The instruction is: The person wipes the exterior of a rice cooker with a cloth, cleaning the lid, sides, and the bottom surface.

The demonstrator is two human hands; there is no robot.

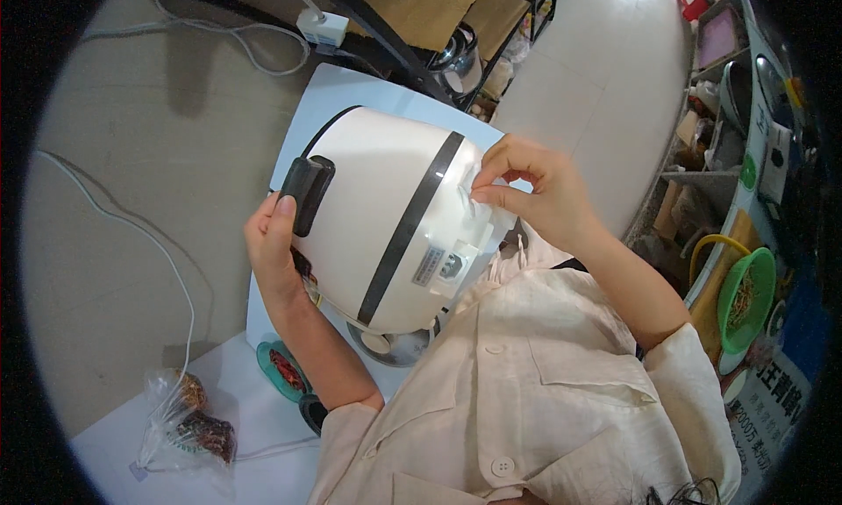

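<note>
A white rice cooker (375,196) with a dark grey band lies tipped on its side over a white table. My left hand (276,248) grips it at the black handle (308,196), thumb on the handle's edge and the other fingers mostly hidden. At the cooker's base end my right hand (533,192) pinches a crumpled white tissue or cloth (472,188) against the shell between thumb and fingertips. A power inlet (452,266) and a small label (429,265) sit low on the cooker's side, facing me.
Below the cooker lies a round metal lid or plate (398,348), partly covered. A green dish of dried red chillies (284,371) and bagged dried food (204,432) stand at the left. A black rack (395,38) borders the table's far edge; shelves (697,176) line the right.
</note>
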